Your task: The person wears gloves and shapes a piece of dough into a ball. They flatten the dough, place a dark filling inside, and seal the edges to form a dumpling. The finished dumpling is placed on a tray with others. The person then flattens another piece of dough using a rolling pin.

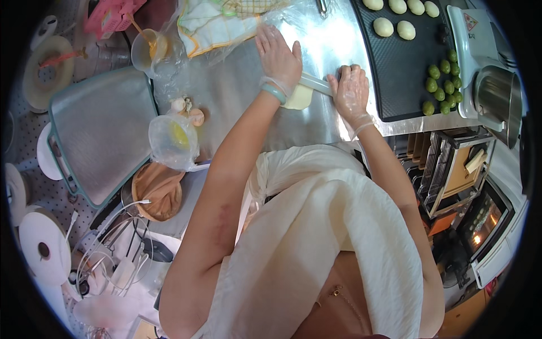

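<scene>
My left hand (279, 59), in a clear plastic glove and with a pale green bangle at the wrist, lies over one end of a pale rolling pin (316, 83). Its fingers stretch forward and its palm hides that end. On the pin's other end rests my right hand (352, 94), also gloved, with its fingers bent. Beneath the pin a flattened piece of pale dough (301, 98) shows on the steel worktop (237, 93), partly covered by my left hand and wrist.
To the right, a black baking tray (398, 80) carries pale dough balls (383, 27) and green balls (432, 84). Beyond it are a white scale (470, 51) and a steel pitcher (495, 95). At left stand a bag-lined bowl (171, 142), cracked eggshells (196, 117) and a cup with a brush (150, 48).
</scene>
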Demonstrator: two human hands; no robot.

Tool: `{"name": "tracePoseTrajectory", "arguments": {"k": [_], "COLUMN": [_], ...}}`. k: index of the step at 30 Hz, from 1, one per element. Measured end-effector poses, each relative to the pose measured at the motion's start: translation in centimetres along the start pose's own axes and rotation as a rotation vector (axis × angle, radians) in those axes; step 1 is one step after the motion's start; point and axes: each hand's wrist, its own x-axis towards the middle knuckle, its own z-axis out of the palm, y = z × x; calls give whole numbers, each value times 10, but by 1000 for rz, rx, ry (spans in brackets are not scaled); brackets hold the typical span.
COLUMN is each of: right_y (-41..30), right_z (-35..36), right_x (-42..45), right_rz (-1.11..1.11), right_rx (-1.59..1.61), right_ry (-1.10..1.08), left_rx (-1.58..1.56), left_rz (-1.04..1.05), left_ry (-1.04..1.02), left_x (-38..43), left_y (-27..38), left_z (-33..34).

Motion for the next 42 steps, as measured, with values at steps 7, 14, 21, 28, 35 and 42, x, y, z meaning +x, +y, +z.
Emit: {"name": "tracePoseTrajectory", "arguments": {"k": [7, 14, 21, 28, 35, 42], "right_y": [17, 49, 29, -7, -33, -13], "right_z": [-16, -19, -41, 2, 23, 24], "right_x": [31, 22, 57, 90, 114, 95], "right_rz": [-114, -395, -732, -1029, -1086, -1124], "right_rx": [151, 252, 313, 287, 74, -10], "right_ry": [-62, -256, -368, -407, -336, -207], "left_rx": [16, -179, -443, 4, 64, 178], "left_rz": [-113, -194, -257, -279, -306, -327], "left_ry": [78, -123, 12, -36, -40, -63], "left_x": [32, 13, -92, -90, -85, -101], "left_y": [7, 1, 6, 8, 13, 43], "left_z": [18, -22, -81, -42, -28, -22]}}
